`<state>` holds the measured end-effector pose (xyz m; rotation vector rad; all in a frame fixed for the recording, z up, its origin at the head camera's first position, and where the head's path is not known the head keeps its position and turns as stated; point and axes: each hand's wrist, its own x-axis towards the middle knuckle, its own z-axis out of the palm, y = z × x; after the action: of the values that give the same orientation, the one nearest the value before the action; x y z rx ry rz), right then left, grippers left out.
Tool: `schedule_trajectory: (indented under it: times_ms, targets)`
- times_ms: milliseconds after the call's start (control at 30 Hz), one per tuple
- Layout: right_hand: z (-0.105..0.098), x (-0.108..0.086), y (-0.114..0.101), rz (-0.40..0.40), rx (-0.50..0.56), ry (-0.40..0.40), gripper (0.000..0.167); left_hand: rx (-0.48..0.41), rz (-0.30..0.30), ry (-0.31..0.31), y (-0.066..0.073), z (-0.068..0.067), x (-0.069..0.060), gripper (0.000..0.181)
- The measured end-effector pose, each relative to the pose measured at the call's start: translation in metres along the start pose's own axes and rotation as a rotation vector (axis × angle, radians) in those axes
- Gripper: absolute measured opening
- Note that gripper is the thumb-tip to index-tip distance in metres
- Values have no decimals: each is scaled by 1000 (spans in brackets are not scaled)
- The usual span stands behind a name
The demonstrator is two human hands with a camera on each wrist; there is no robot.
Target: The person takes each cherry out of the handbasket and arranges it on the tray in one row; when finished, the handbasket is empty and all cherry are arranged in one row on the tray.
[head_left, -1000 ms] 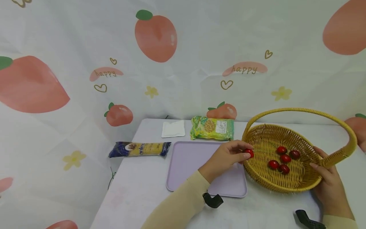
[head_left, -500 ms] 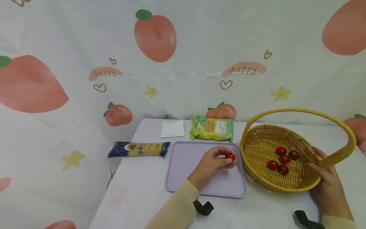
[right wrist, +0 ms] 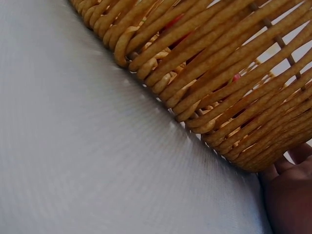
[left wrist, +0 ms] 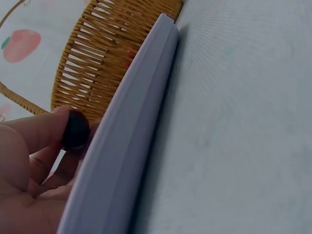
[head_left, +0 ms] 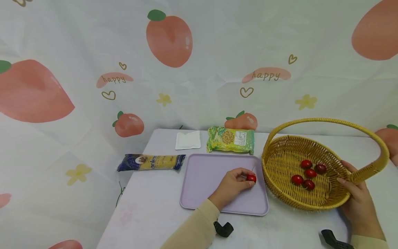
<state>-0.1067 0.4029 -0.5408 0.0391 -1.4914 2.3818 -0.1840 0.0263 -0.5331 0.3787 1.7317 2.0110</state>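
Over the right part of the lilac tray [head_left: 205, 180], my left hand [head_left: 231, 186] pinches a red cherry [head_left: 251, 178] between thumb and fingers, its thin stem pointing up. The left wrist view shows this cherry, dark in shadow [left wrist: 76, 130], just beyond the tray's raised edge [left wrist: 122, 131]. My right hand [head_left: 357, 197] grips the right rim of a woven basket [head_left: 281, 193], thumb inside and fingers mostly hidden behind the wall. Several more cherries [head_left: 310, 173] lie clustered on the basket's bottom. From the right wrist, only the basket's outer weave [right wrist: 195, 87] and part of the hand [right wrist: 295, 190] show.
A green and yellow packet [head_left: 230, 139] and a flat white packet [head_left: 188, 140] lie behind the tray. To its left is a long blue and gold packet [head_left: 152, 162], reaching past the table's left edge. The basket's tall handle [head_left: 323, 120] arches over it.
My left hand has carried the cherry leftward from the basket's rim to above the tray, then slightly lower. My right hand and the basket have stayed in place.
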Motion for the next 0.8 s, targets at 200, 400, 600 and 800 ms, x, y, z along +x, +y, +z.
schedule_trajectory:
  times_ms: [200,400,600,800]
  targets:
    - [0,0,0,-6,21,7,60,162,33,27,-4,3,1,23]
    - [1,1,0,-13,26,1,60,318,65,69,-8,11,1,21]
    - [0,2,0,-3,16,23,60,413,79,107,-5,18,1,20]
    - [1,2,0,-5,3,9,60,518,100,102,-2,25,1,18]
